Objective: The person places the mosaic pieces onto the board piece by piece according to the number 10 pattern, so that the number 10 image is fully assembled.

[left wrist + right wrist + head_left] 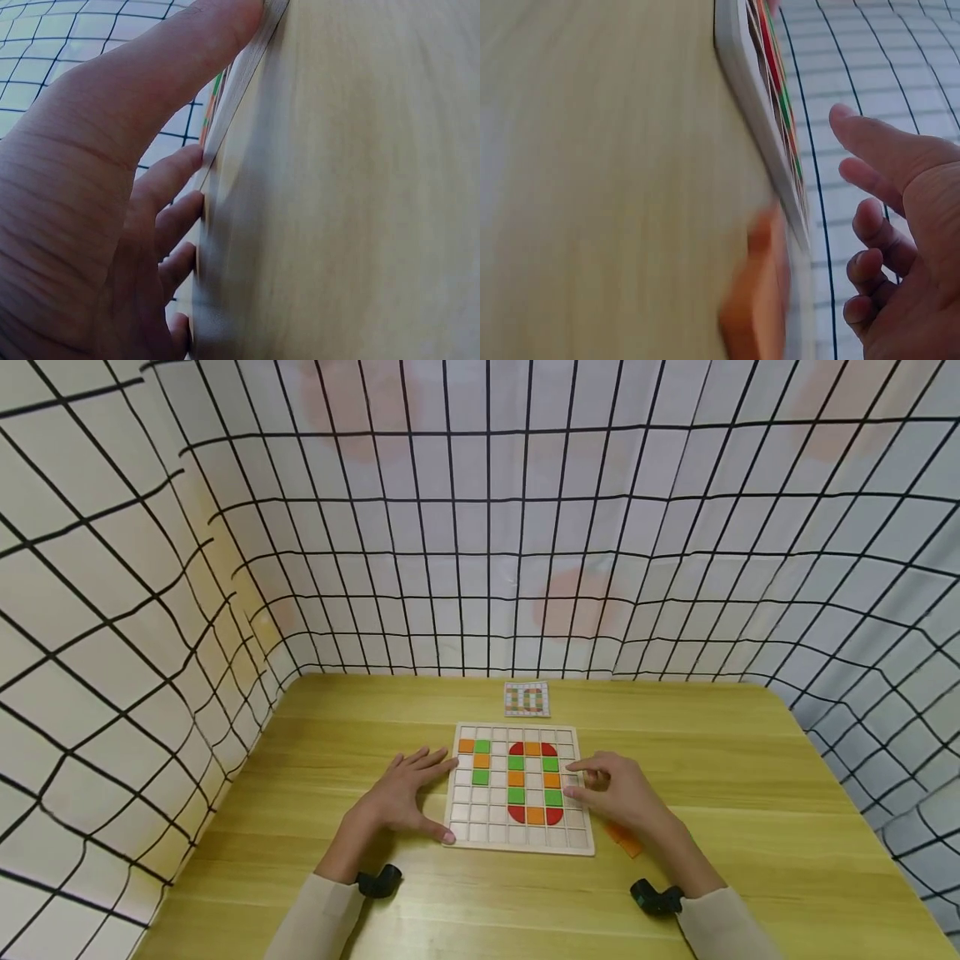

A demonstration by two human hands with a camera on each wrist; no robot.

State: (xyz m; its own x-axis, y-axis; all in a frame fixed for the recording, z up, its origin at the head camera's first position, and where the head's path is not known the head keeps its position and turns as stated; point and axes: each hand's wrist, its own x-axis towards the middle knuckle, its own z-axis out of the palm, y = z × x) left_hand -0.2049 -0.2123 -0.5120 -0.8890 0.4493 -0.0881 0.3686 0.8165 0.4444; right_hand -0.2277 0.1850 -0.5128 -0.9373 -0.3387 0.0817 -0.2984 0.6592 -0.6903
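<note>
A square wooden grid board [471, 814] lies on the table with colored tiles in it. Orange and green squares plus red rounded corners [554, 815] form a closed ring on its right half. Toward the upper left is a short group of orange and green squares [481, 762]. My left hand [396, 797] spreads along the board's left edge, thumb at the near corner and index fingertip on the rim. Over the right edge hovers my right hand [621, 789], thumb and index apart with nothing between them; its other fingers are bent in the right wrist view.
Loose orange tiles [627, 841] lie under the right forearm, close to the board's near right corner. Behind the board is a small printed card [527, 700] with a similar pattern. A white curtain with black grid lines [465, 527] surrounds the wooden table [510, 910].
</note>
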